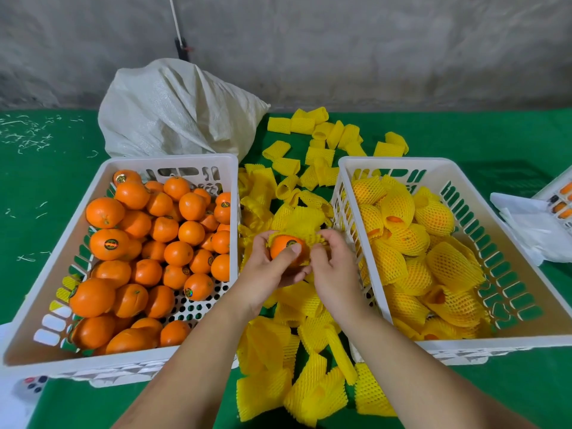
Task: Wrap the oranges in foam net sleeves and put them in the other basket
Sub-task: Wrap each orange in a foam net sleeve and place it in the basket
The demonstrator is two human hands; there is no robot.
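Left hand curled round an orange, thumb pressed across its front, held above the sleeve pile between the two baskets. Right hand pinching the rim of a yellow sleeve, fingers bunched on the foam at the orange's right side; sleeve sits over the far half of the fruit, near half bare with a dark sticker showing. Exact finger hold under the foam hard to make out.

Left basket, white, slotted, near the table's left edge, heaped with bare oranges, several stickered. Right basket, same kind, near the right edge, filled with sleeved oranges. Loose sleeves strewn down the middle of the green tabletop from far edge to near edge, some touching both basket walls.

White woven sack slumped at the far edge behind the left basket. White sheets at the right edge, beside the corner of another crate. Small white scraps scattered at the far left corner.
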